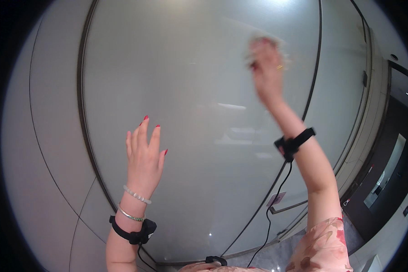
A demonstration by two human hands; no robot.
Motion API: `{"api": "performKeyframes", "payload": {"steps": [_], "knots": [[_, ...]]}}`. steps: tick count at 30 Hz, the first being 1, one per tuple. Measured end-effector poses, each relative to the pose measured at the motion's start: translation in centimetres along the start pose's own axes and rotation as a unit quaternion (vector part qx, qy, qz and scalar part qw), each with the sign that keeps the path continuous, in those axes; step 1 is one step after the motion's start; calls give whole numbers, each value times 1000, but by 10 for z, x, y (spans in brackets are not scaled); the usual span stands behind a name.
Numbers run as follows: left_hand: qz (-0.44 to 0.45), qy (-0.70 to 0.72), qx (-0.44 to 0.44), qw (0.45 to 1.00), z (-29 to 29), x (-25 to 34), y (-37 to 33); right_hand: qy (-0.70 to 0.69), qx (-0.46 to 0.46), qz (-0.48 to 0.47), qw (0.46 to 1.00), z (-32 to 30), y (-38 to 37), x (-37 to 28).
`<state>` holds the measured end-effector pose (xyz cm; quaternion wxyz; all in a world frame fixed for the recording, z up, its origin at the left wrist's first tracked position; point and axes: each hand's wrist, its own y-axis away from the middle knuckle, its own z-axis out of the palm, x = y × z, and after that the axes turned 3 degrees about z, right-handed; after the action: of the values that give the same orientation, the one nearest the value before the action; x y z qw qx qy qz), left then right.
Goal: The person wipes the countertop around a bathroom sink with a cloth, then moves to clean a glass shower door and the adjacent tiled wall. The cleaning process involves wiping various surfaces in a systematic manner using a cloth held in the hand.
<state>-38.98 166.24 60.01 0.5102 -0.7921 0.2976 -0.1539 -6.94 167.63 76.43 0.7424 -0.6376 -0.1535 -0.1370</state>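
Observation:
My right hand is raised high against a large frosted glass panel, its fingers smeared by motion. Under and around those fingers shows a pale, cloth-like thing, too blurred to tell exactly; the hand presses it on the glass. Lower and to the left, my left hand has its fingers stretched out and holds nothing. It is in front of the same panel; whether it touches the glass I cannot tell. Black straps circle both forearms, the left one below two bracelets and the right one below the wrist.
Dark frame strips edge the glass. A second glass panel with a metal handle stands to the right, near a small sticker. Pale wall panels lie left. A dark door is at far right. Black cables hang from the straps.

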Motion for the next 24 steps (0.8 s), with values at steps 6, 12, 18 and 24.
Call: {"api": "performKeyframes", "payload": {"steps": [6, 12, 18, 24], "knots": [[30, 7, -11, 999, 6, -2, 8, -203, -266, -343, 878, -38, 102, -116], [43, -10, -37, 998, 12, -10, 24, -235, -216, -248, 915, -39, 94, -56], [49, 35, -16, 998, 18, -7, 24, 21, 76, 113, 991, -42, 38, 72], [56, 40, 1, 998, 34, -18, 38, -10, 84, 37, 996, 6, 23, -28]]}}
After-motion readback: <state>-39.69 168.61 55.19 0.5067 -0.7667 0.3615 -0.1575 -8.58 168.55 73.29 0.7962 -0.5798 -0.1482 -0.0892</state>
